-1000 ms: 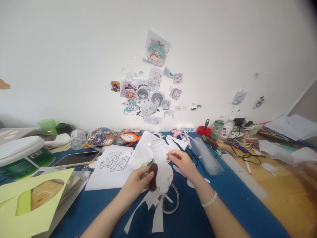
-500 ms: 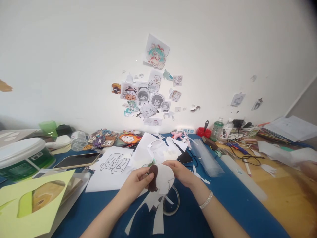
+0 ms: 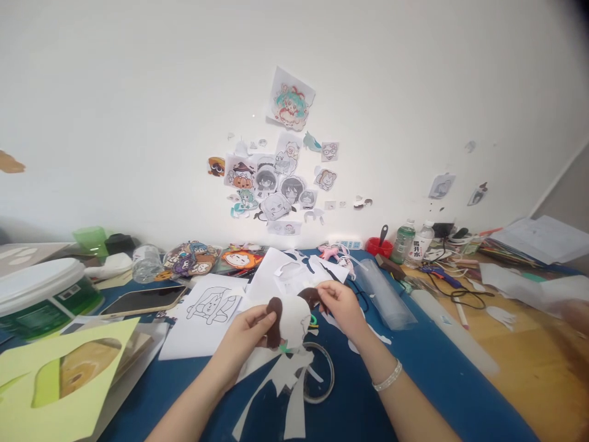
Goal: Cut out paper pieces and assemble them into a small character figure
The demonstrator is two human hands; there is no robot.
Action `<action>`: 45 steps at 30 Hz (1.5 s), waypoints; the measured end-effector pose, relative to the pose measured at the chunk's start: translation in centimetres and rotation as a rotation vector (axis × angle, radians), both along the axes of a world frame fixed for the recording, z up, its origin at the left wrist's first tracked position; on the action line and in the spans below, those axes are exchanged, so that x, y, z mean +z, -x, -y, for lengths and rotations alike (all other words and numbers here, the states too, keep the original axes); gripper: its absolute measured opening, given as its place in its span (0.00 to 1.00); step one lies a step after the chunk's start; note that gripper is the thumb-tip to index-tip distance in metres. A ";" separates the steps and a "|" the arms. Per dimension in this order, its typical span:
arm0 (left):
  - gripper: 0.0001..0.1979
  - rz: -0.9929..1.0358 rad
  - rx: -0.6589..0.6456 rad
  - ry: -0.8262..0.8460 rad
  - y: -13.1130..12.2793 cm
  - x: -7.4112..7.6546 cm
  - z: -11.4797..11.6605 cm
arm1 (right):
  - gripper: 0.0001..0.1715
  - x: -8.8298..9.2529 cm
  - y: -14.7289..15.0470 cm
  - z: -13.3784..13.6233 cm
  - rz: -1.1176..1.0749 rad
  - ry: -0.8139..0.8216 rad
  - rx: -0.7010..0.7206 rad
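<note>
blue table (image 3: 396, 368), phone (image 3: 142, 300), tape roll (image 3: 317, 380), paper scraps (image 3: 280, 393)

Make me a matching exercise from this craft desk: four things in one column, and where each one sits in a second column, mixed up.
Things:
1. white paper cutout with brown patches
2. black smartphone
3. clear tape ring
4. red round cup with a dark handle in it

Places:
A. flat on the blue mat, just below the hands
B. held between the left hand and right hand
C. by the wall, beside the drink bottles
D. lying screen up, left of the line drawing sheet

Pairs: 1-B, 2-D, 3-A, 4-C
</note>
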State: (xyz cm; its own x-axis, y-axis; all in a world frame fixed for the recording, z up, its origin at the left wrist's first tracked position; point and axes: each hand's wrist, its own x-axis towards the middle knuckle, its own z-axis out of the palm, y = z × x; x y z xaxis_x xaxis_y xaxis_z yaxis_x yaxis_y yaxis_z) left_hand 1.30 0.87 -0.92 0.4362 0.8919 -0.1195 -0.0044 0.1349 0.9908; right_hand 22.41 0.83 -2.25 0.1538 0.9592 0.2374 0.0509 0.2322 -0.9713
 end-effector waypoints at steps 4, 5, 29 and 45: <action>0.17 -0.003 0.057 -0.015 0.3 -0.5 -0.6 | 0.14 0.1 -0.6 -0.3 -0.120 -0.002 -0.092; 0.16 0.000 0.063 -0.011 0.3 -0.7 -0.6 | 0.15 0.2 -0.7 -0.3 -0.143 -0.003 -0.103; 0.23 0.115 0.025 0.015 -0.8 -0.5 0.6 | 0.14 -0.4 2.7 1.3 -0.093 0.117 0.034; 0.20 0.101 0.036 0.013 -0.7 -0.3 0.5 | 0.11 0.6 1.5 1.6 -0.128 0.144 0.199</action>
State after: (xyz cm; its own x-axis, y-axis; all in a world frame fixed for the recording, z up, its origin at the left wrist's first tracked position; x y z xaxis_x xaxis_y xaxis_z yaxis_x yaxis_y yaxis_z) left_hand 1.98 0.39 -1.21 0.4139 0.9060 -0.0882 -0.1089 0.1455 0.9833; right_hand 20.95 -0.76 -1.67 -0.0206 0.9960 0.0870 -0.1075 0.0843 -0.9906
